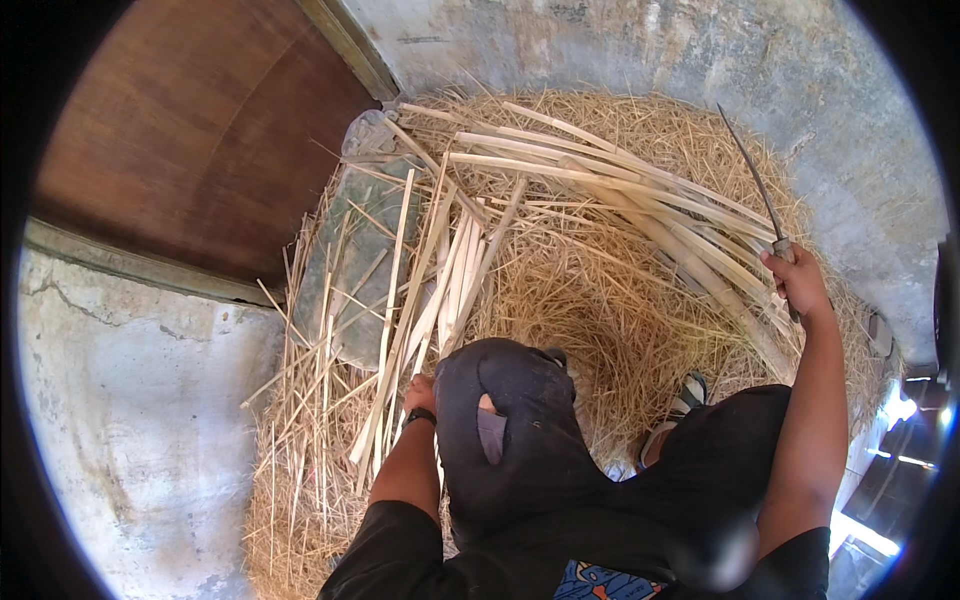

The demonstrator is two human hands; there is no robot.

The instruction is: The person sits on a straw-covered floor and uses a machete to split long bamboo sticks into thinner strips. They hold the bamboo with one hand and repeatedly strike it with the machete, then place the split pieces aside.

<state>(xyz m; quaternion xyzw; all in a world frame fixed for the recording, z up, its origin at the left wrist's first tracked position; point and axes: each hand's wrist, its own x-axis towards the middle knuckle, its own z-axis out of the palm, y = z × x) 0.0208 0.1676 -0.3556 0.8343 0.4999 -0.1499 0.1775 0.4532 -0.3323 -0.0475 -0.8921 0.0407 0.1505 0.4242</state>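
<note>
My right hand (800,283), raised at the right, is closed around the handle of a machete (748,157). Its long, thin, dark blade points up and away toward the wall. My left hand (420,393) is low beside my left knee, next to a bundle of pale split bamboo strips (462,265). Its fingers look curled, but the knee covers part of them, and what they hold does not show. More long bamboo strips (600,170) lie in a sheaf from the upper middle toward my right hand, with thicker poles (715,285) among them.
Loose straw (570,285) covers the ground around my legs. A greenish-grey slab (350,250) lies at the left under scattered strips. A brown wooden panel (200,130) and grey plastered walls (620,50) close in the far and left sides.
</note>
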